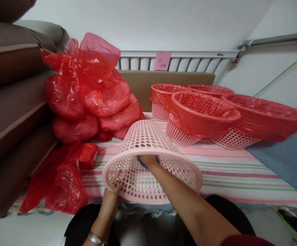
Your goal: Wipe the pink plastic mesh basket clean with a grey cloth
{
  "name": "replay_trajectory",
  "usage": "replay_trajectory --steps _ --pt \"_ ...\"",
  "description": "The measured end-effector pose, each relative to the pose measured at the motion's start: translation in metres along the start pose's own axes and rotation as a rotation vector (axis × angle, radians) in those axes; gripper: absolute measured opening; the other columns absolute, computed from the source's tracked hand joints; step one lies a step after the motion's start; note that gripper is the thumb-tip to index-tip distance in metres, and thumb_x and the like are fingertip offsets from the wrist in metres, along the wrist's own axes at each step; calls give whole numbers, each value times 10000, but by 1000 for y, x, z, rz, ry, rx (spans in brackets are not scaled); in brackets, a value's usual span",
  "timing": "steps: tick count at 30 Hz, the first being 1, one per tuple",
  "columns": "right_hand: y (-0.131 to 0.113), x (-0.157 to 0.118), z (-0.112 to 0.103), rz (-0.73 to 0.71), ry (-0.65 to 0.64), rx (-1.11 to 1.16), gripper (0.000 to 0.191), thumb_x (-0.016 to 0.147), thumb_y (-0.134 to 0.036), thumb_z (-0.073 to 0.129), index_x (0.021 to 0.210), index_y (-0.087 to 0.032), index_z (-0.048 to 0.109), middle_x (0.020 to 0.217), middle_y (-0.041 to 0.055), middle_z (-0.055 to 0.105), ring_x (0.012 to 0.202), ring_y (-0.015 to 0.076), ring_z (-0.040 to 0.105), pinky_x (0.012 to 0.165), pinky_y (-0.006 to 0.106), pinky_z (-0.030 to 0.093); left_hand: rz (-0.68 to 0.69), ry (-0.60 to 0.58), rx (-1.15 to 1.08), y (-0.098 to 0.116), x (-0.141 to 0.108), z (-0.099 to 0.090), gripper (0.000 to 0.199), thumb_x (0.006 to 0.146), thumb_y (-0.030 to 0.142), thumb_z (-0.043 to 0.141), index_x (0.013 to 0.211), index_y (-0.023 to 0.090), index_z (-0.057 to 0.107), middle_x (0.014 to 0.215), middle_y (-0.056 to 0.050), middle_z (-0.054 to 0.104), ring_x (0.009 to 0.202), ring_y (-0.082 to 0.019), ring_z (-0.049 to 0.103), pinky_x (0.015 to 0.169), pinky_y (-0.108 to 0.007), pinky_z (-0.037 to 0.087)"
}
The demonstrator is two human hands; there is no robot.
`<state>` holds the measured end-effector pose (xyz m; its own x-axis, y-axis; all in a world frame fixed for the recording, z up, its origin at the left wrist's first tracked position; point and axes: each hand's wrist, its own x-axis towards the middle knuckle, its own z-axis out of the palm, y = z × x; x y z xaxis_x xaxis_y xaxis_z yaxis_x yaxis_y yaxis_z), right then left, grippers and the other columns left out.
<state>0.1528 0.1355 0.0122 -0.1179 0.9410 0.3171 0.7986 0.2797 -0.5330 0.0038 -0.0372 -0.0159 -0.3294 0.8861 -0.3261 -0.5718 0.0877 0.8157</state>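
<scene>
A pale pink perforated plastic basket (151,136) lies on its side on the striped cloth, its round mouth facing me. My left hand (114,193) grips the lower left of its rim, with the thumb inside and the other fingers mostly hidden behind the wall. Deep inside the basket is my right hand (148,160), pressing a dark grey cloth (142,163) against the inner wall. Its fingers are largely out of sight behind the basket's upper edge.
Several baskets (181,133) lined with red plastic bags stand at the right. Piled at the left are filled red bags (107,99), with a red bag roll (89,155) below. Brown cushions (15,112) are stacked along the left side. A radiator (186,63) carries a pink note (163,60).
</scene>
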Motion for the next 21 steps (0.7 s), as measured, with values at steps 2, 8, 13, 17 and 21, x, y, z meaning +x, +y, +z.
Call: replay_trajectory --steps 2,8,13,17,21 --pt "-4 -26 -10 35 -12 -57 404 948 -291 452 1316 -195 588 1398 96 568 1346 289 428 1145 450 281 -27 -10 -33 -9 -9 3 814 604 302 868 1358 187 584 1247 -162 710 1144 -333 664 957 -429 530" --pt "-39 -141 -24 -99 -311 -178 307 776 -242 660 1078 -185 659 1140 120 651 1122 312 556 1003 434 407 -46 -28 -53 -15 -15 7 820 605 276 860 1366 171 572 1063 -128 776 924 -272 741 788 -338 577" --pt "-42 -121 -17 -16 -259 -206 333 798 -240 647 1122 -164 645 1128 132 661 1104 311 567 993 438 414 -57 -40 -13 -15 -11 10 839 587 305 862 1364 166 579 1152 -148 749 1027 -301 713 827 -354 574" --pt "-23 -37 -2 -19 -84 -175 477 872 -228 569 1342 -154 546 1411 155 539 1325 315 442 1118 468 306 -64 -59 -42 -21 -11 10 836 634 277 821 1409 156 532 1217 -180 719 1109 -316 681 905 -395 554" --pt "-8 15 14 -38 100 -22 453 988 -338 406 1418 -222 490 1539 66 416 1430 267 320 1187 457 214 -89 -32 58 -17 -10 6 743 663 278 797 1364 170 577 1301 -171 677 1093 -323 688 846 -398 582"
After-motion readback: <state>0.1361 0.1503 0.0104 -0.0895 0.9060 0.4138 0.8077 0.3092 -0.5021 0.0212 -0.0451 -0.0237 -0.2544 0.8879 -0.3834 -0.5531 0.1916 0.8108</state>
